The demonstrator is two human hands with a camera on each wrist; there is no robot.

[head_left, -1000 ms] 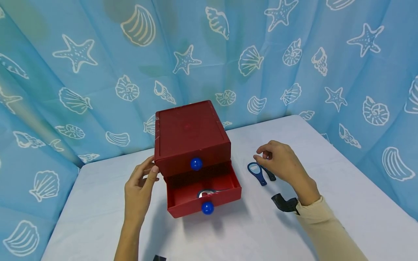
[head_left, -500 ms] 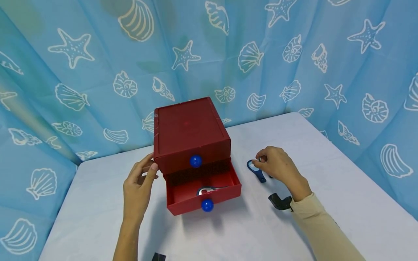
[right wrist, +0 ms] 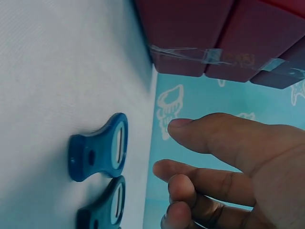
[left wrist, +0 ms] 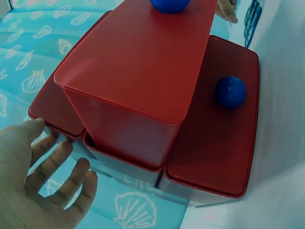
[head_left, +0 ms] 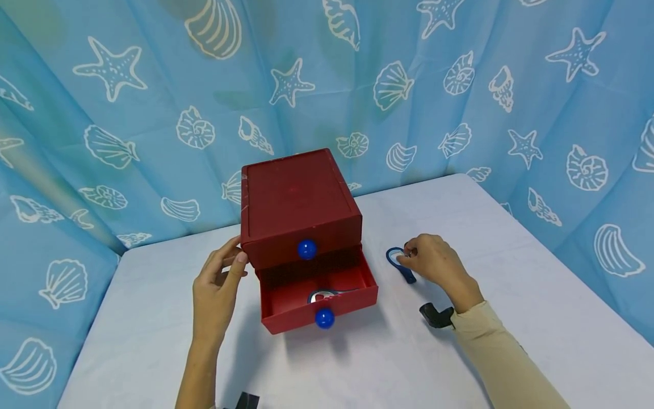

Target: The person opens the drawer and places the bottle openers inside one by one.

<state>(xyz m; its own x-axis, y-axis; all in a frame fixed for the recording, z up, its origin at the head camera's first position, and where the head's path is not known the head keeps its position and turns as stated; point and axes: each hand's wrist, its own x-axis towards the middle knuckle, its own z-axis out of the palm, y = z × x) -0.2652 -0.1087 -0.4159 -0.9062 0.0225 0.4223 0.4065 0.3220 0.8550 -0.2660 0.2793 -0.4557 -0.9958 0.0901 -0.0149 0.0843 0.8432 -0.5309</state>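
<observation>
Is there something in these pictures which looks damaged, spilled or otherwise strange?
I see nothing spilled. One oddity: clear tape crosses the seams on the side of the red drawer box, seen from the right wrist, perhaps holding its parts together.

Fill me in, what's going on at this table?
A person is working at a red drawer unit with its middle drawer pulled out. The left hand is at the unit's left side, thumb against its edge. The right hand is beside a blue magnifier-like tool and a similar one, both on the table; it isn't gripping either. A blue-rimmed item lies inside the open drawer.
</observation>
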